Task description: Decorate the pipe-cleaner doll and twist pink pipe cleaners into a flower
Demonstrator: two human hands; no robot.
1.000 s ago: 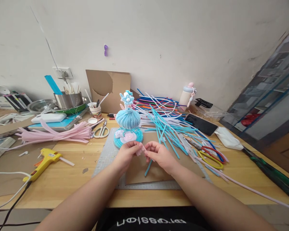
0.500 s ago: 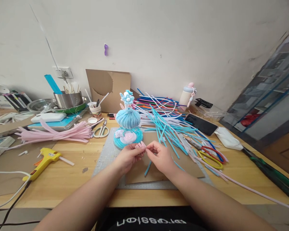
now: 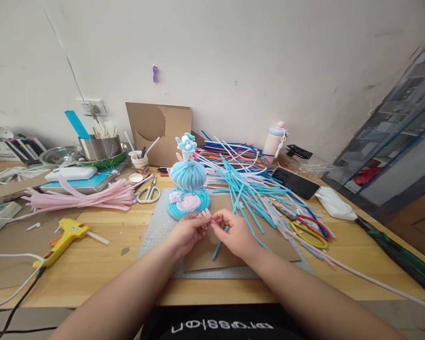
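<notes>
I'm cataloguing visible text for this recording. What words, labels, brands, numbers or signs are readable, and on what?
"ession": upside down on the black shirt, seemingly a word's end; its other letters are unclear.
Glue gun: marks too small to read.
Paper cup: print too blurred to read.
I can read nothing else.

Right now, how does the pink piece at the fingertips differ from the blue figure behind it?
The pink piece is small and partly hidden by fingers; the blue figure is much larger and mostly visible.
The pink piece is held up between the left hand and right hand; the blue figure stands upright on its round base.
The pink piece shows only pale pink; the blue figure is mainly light blue.
Both include some pink.
</notes>
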